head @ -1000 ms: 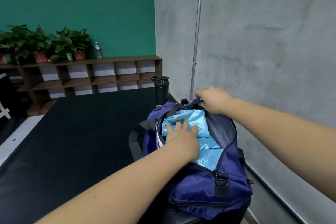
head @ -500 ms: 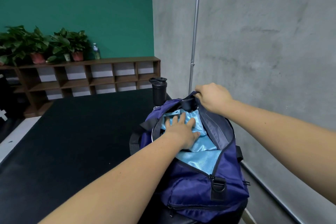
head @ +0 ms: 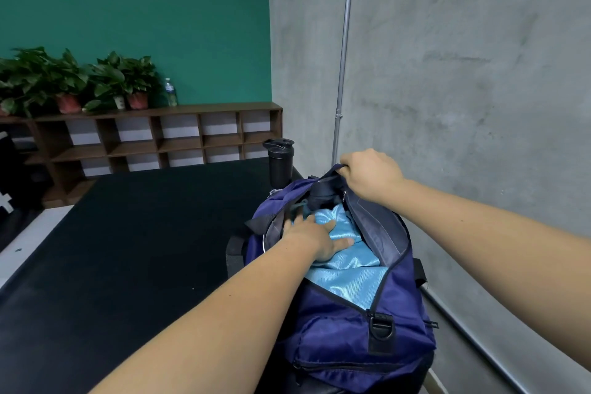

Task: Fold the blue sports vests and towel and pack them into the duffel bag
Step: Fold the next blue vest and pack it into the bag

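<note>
A navy duffel bag (head: 345, 333) lies unzipped on the right side of a black table. Light blue fabric (head: 348, 269), shiny and folded, fills its opening. My left hand (head: 315, 235) lies flat on that fabric with fingers pushed toward the far end of the bag, fingertips partly hidden under the bag's edge. My right hand (head: 369, 177) grips the bag's far rim and holds it lifted. I cannot tell vests from towel inside.
A black shaker bottle (head: 279, 161) stands just beyond the bag. The black table (head: 134, 249) stretches left. A grey concrete wall and metal pipe (head: 343, 57) run close on the right. Wooden shelving (head: 153, 141) with potted plants lines the back.
My left hand has slid deeper into the bag's far end, pushing the blue fabric down. My right hand has pulled the far rim higher and further over the fabric.
</note>
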`<move>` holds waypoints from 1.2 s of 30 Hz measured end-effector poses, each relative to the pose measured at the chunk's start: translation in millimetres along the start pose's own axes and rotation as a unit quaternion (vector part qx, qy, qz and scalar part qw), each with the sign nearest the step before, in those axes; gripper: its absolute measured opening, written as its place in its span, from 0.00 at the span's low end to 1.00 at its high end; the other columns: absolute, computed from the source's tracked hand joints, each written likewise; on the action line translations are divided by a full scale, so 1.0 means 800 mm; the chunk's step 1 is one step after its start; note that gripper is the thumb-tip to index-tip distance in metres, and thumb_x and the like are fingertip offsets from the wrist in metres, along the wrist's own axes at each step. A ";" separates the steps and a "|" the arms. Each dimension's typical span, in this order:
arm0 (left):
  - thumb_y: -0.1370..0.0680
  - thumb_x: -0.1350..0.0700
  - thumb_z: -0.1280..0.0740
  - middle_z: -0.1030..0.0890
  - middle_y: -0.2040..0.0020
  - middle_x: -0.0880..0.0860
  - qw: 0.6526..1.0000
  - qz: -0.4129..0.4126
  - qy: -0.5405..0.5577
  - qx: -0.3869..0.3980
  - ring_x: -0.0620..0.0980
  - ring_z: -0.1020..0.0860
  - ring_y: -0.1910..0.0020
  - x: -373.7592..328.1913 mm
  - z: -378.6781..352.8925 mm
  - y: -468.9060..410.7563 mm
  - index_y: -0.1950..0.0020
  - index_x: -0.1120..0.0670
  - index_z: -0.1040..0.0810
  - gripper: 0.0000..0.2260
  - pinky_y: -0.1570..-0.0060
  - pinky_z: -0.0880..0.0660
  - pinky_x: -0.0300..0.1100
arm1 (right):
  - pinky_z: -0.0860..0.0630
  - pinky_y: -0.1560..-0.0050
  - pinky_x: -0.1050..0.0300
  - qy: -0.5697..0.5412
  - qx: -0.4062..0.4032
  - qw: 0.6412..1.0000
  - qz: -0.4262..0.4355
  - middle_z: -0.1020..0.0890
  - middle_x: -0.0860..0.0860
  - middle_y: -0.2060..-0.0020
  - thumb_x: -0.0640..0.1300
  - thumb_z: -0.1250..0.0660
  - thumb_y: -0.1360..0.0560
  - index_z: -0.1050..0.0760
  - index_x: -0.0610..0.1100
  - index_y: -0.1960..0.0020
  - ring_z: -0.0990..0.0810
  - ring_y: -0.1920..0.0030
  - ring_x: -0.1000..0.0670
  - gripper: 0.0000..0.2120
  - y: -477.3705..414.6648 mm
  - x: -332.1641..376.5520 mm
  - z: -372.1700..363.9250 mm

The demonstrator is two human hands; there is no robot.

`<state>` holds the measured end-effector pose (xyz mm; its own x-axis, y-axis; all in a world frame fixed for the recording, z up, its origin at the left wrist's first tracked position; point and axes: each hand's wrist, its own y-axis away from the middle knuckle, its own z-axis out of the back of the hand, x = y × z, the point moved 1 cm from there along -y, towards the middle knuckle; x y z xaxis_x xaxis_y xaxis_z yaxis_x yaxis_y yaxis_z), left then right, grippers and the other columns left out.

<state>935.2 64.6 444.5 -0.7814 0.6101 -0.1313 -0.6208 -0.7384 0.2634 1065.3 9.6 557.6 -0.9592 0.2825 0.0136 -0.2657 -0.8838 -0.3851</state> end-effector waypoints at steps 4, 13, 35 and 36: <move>0.24 0.19 0.49 0.58 0.12 0.53 1.000 0.003 0.027 0.011 0.65 0.56 0.14 0.001 0.006 0.001 0.14 0.36 0.47 0.41 0.19 0.56 0.67 | 0.30 0.59 0.51 0.005 0.014 1.000 0.002 0.24 0.45 0.57 0.49 0.41 0.14 0.21 0.45 0.48 0.23 0.56 0.37 0.12 0.002 0.001 0.001; 0.30 0.16 0.44 0.41 0.14 0.56 0.994 0.008 0.111 -0.018 0.62 0.41 0.17 0.010 0.024 -0.007 0.18 0.37 0.34 0.45 0.21 0.42 0.67 | 0.30 0.59 0.51 0.023 0.062 0.998 0.001 0.21 0.44 0.55 0.50 0.41 0.14 0.28 0.47 0.53 0.23 0.56 0.38 0.11 0.008 0.009 0.004; 0.17 0.44 0.31 0.16 0.48 0.38 0.945 0.075 0.221 -0.231 0.37 0.19 0.51 0.319 0.045 0.268 0.40 0.40 0.17 0.07 0.54 0.26 0.34 | 0.28 0.39 0.48 -0.161 0.032 0.963 0.216 0.24 0.55 0.46 0.52 0.35 0.18 0.24 0.52 0.40 0.26 0.43 0.48 0.09 0.035 0.253 -0.052; 0.17 0.45 0.31 0.16 0.50 0.39 0.941 0.096 0.222 -0.238 0.37 0.20 0.54 0.344 0.041 0.279 0.43 0.41 0.17 0.05 0.59 0.28 0.33 | 0.28 0.38 0.48 -0.174 0.042 0.957 0.227 0.24 0.55 0.46 0.53 0.35 0.17 0.24 0.52 0.40 0.26 0.42 0.49 0.08 0.039 0.277 -0.061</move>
<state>583.6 77.3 498.6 -0.7662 0.3490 -0.5396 -0.3404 -0.9326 -0.1198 848.9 62.7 503.6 -0.9480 -0.2664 0.1742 0.1938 -0.9173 -0.3479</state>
